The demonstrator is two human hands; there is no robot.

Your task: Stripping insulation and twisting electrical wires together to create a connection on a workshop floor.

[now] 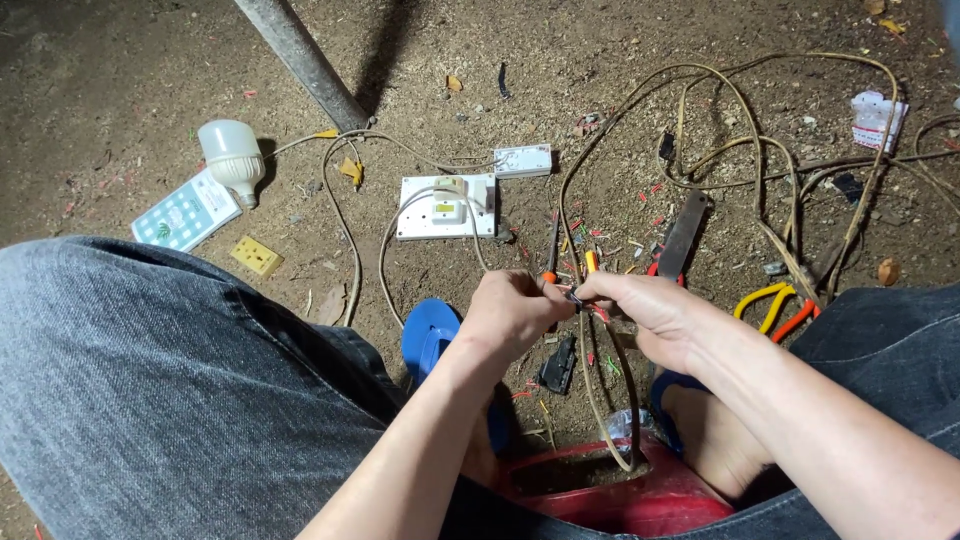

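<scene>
My left hand (512,310) and my right hand (650,312) meet low in the middle of the view, fingertips pinched together on the end of a tan cable (592,390) and a small dark piece (575,297) between them. The cable loops down from my fingers toward a red plastic bag (640,495). Just beyond my fingers lie an orange-handled screwdriver (551,262) and a dark flat tool (684,232) on the dirt. A white switch board (446,207) lies further out, with a smaller white box (522,161) behind it.
A white bulb (232,156) and a printed card box (186,212) lie at left, by a yellow socket plate (257,256). Yellow and orange-handled pliers (772,306) sit at right among tangled tan cables (760,150). A metal pole (303,60) slants at top. Blue sandals (430,335) are underfoot.
</scene>
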